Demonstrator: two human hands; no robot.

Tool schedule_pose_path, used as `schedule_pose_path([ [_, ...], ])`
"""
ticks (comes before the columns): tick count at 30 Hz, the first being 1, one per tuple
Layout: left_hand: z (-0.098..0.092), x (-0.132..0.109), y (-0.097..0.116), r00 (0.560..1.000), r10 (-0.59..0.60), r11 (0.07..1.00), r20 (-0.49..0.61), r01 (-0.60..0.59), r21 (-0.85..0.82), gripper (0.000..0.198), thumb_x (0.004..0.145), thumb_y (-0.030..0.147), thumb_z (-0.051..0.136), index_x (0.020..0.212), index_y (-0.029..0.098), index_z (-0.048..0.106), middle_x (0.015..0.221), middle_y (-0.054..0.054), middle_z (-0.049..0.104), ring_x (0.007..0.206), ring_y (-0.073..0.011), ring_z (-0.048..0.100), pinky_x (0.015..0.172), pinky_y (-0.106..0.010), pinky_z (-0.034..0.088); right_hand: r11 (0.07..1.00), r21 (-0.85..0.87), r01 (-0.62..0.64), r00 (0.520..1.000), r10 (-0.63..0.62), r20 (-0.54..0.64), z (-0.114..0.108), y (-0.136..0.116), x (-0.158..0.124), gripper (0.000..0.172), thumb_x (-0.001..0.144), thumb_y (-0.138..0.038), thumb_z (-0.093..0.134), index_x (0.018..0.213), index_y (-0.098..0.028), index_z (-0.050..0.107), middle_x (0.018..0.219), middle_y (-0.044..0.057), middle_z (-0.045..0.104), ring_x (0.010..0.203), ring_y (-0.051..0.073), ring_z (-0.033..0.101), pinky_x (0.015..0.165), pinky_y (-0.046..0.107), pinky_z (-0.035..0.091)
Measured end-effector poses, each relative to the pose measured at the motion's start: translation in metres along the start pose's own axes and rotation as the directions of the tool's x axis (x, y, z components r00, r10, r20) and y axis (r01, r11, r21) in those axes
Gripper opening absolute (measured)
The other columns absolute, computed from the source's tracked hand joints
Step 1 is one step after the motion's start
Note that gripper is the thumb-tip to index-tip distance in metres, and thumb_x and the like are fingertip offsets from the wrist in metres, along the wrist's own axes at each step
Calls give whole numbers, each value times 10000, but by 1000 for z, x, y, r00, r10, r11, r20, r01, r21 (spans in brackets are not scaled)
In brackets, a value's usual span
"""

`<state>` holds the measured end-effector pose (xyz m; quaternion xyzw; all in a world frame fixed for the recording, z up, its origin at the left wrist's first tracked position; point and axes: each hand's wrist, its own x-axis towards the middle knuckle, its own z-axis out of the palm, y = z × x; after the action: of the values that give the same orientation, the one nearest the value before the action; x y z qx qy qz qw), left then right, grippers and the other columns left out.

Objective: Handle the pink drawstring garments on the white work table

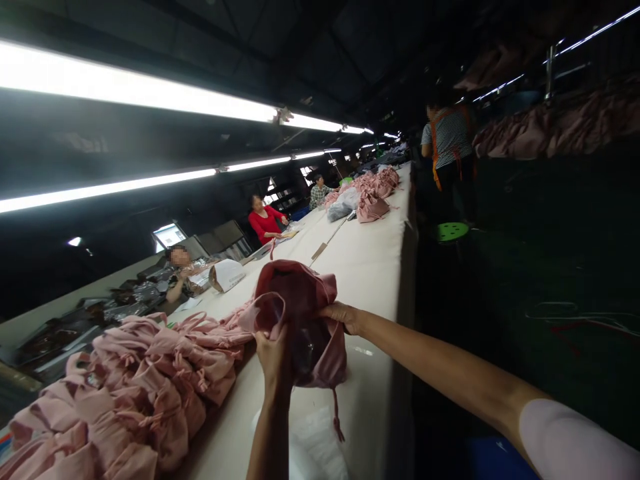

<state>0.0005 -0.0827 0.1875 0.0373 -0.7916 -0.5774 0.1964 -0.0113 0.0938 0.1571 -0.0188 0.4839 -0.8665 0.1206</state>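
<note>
A pink drawstring bag (pixel 333 360) is held up over the long table, its mouth spread and turned toward me. Something dark and shiny shows inside, too dim to name. My left hand (pixel 274 350) grips the bag's left side near a loop of pink fabric. On the opposite side, my right hand (pixel 345 317) pinches the rim, fingers closed on the cloth. A cord with a knotted end dangles below the bag. To the left lies a big heap of similar pink bags (pixel 145 393), close to my left hand.
The cream-covered table (pixel 370 267) runs far ahead, its right edge beside a dark floor. More pink bags (pixel 373 200) and grey plastic lie farther up. Several people are along the left side; one person (pixel 453 143) stands right, near a green stool (pixel 453 232). White plastic (pixel 315 443) lies close to me.
</note>
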Motion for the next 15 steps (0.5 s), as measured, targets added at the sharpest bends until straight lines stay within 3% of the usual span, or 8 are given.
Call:
schedule_pose_path([
  [4,10,-2,-8,989,50,999,138,-49,-14,496,758,634,618,972,194,541,942,-87,595,964,-278,567,851,-409,442,988,-127,83,979,-105,-174,-20,4,-7,496,502,-201,937,926,-107,695,909,91,756,913,231,713,900,327,577],
  [7,9,-2,-8,958,119,991,260,-98,-92,485,796,643,596,1030,222,540,1121,-83,597,1117,-242,546,899,-336,443,997,-63,46,998,-49,-50,-28,3,-14,519,531,-237,932,973,-113,690,955,102,756,935,228,714,919,330,573],
  [10,5,-3,-7,921,105,993,375,-77,-91,519,729,660,679,903,201,509,874,-33,567,875,-193,563,728,-283,458,1000,-3,-10,999,10,40,-32,4,-19,536,539,-274,932,986,-109,686,967,120,752,923,230,717,896,332,580],
  [12,2,-2,-7,911,72,997,405,-58,-47,547,661,628,761,816,195,464,728,23,480,701,-143,486,609,-251,408,998,-55,15,999,-17,-29,-33,4,-22,568,521,-294,939,997,-112,688,978,122,749,932,237,712,880,331,580],
  [15,-4,3,-10,892,46,999,450,-46,-12,542,597,531,839,793,178,478,681,44,468,644,-117,447,560,-227,376,964,-260,56,977,-106,-183,-32,6,-21,618,503,-330,945,1032,-125,700,1002,110,747,987,254,693,881,330,571],
])
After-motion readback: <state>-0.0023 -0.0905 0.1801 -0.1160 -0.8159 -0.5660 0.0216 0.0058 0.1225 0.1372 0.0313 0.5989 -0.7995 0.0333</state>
